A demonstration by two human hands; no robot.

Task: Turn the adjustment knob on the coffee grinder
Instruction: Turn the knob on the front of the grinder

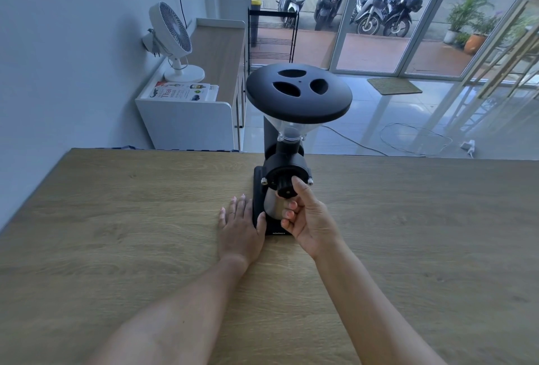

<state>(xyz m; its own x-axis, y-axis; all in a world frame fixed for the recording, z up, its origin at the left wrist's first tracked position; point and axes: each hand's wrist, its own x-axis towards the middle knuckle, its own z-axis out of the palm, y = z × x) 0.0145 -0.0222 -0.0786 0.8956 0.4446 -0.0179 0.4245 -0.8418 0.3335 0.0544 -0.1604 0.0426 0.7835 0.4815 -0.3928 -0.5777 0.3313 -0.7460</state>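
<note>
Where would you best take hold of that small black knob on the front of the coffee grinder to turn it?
Grip the adjustment knob by its round rim, coming straight at it from the front. It sticks out toward the person on the coffee grinder, so fingers can pinch opposite sides. The right hand does this, thumb along its right edge; the left hand lies flat by the base.

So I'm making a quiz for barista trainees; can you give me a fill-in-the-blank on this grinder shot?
1. The right hand pinches the black ____ on the coffee grinder.
2. The left hand lies flat on the ____ table.
3. The hopper lid has ____ openings.

Missing words: knob; wooden; three
</note>
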